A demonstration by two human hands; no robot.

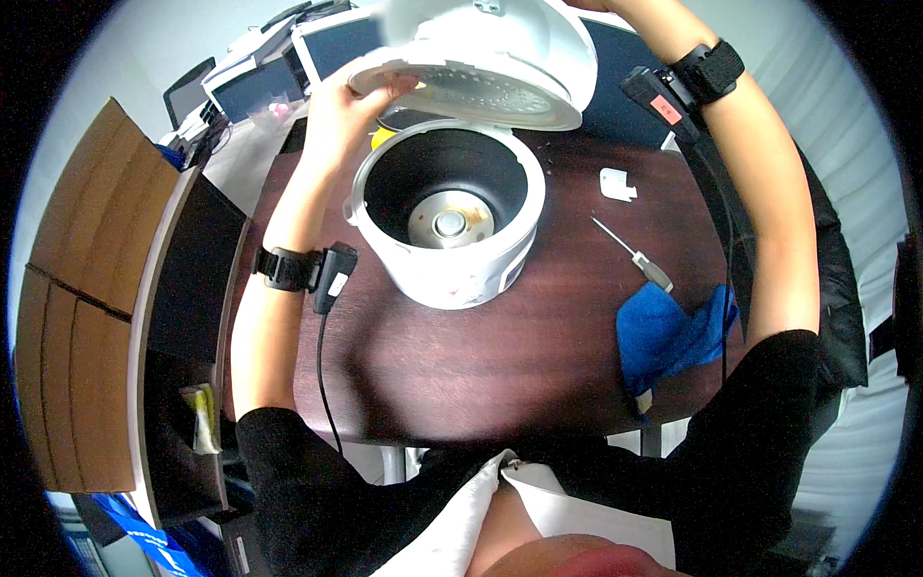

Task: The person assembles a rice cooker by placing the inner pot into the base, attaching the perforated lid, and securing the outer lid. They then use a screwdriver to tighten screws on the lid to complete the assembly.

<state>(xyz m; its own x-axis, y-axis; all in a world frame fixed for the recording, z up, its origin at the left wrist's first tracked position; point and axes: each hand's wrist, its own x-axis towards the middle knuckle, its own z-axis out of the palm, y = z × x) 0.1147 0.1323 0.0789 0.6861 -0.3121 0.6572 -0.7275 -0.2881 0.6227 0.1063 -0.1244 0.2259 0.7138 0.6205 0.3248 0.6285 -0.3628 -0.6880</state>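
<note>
A white rice cooker point(452, 279) stands on the dark table. Its black inside is bare down to a round metal heating plate point(466, 216). Above the body tilts the white lid point(577, 72), with its perforated underside showing. My left hand point(361, 96) is closed on the lid's left edge, the thumb at the underside and the other fingers partly hidden. Of my right hand point(588, 5) only a sliver shows at the top border, close behind the lid; its fingers are out of sight. Whether it touches the lid, I cannot tell.
Right of the cooker lie a small white plastic piece point(617, 185), a screwdriver point(636, 258) and a blue cloth point(668, 337). Something yellow point(382, 137) peeks out behind the cooker. A shelf unit point(187, 288) and cardboard point(82, 288) flank the table's left; dark screens stand behind.
</note>
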